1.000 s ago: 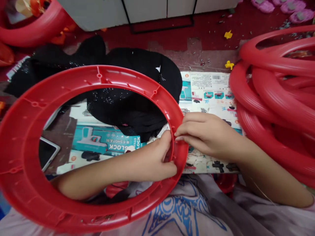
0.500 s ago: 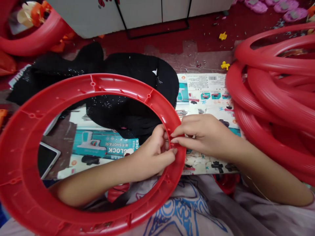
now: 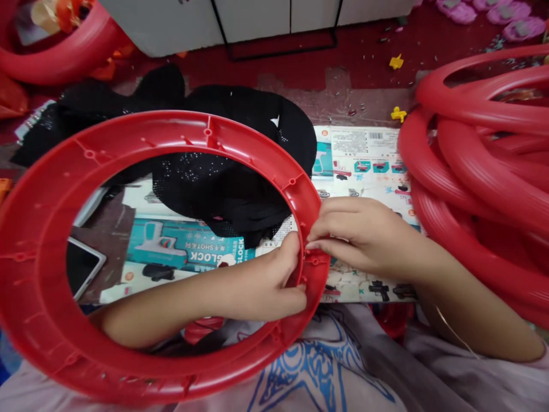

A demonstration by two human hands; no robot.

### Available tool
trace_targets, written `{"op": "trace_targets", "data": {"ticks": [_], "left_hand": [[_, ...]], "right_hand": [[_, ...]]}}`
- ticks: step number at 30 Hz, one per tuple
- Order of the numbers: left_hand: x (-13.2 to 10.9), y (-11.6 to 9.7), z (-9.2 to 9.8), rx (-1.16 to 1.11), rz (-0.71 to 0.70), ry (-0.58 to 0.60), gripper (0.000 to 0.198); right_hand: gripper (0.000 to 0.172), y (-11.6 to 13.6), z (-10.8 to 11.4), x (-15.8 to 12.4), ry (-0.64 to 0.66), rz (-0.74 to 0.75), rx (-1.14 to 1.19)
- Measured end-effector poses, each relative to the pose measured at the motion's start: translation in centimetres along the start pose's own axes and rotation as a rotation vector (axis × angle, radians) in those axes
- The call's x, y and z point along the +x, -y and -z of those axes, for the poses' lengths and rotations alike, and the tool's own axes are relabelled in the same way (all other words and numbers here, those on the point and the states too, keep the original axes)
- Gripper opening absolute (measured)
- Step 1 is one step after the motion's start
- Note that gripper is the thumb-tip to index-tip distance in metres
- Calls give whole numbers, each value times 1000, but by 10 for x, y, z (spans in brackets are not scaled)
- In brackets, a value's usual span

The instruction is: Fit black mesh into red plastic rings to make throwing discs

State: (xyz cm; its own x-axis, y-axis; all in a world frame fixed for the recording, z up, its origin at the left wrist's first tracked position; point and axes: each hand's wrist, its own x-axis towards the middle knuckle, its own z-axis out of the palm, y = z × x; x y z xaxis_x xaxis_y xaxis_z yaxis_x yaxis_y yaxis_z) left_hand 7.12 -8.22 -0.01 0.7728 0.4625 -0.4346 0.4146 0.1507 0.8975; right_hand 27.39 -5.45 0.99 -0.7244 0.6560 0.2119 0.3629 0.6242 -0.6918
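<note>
A large red plastic ring (image 3: 38, 274) lies tilted across my lap, ribbed side up. My left hand (image 3: 274, 286) reaches through the ring's hole and grips its inner edge on the right side, fingers curled around the rim. My right hand (image 3: 360, 234) comes from outside and pinches the same stretch of rim, fingertips pressed together against it. Whether anything small sits between the fingertips is hidden.
A stack of several red rings (image 3: 484, 166) rises at the right. Black mesh fabric (image 3: 223, 189) lies on flattened toy-gun packaging (image 3: 364, 160) beyond the ring. A tablet (image 3: 81, 266) shows through the hole at left. Small yellow pieces (image 3: 398, 114) dot the red floor.
The ring has turned clockwise in my hands; its ribs and pegs on the top arc have shifted to the right. Both hands stay on the right side of the rim.
</note>
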Motion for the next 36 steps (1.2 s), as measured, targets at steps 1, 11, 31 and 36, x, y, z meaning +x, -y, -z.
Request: {"op": "trace_targets", "data": {"ticks": [1,11,31,36], "left_hand": [[0,0,0,2,-1,2,62],[5,5,-9,-191,-142,-206,56],[-3,1,5,65,54,-51,65],[-3,3,5,85,52,-38,52]], "right_hand": [[11,0,1,0,7,-20,2],[15,-6,-5,2,58,-72,5],[20,-6,-10,-4,-152,186,-298],[21,-5,-8,-2,-100,118,-169]]}}
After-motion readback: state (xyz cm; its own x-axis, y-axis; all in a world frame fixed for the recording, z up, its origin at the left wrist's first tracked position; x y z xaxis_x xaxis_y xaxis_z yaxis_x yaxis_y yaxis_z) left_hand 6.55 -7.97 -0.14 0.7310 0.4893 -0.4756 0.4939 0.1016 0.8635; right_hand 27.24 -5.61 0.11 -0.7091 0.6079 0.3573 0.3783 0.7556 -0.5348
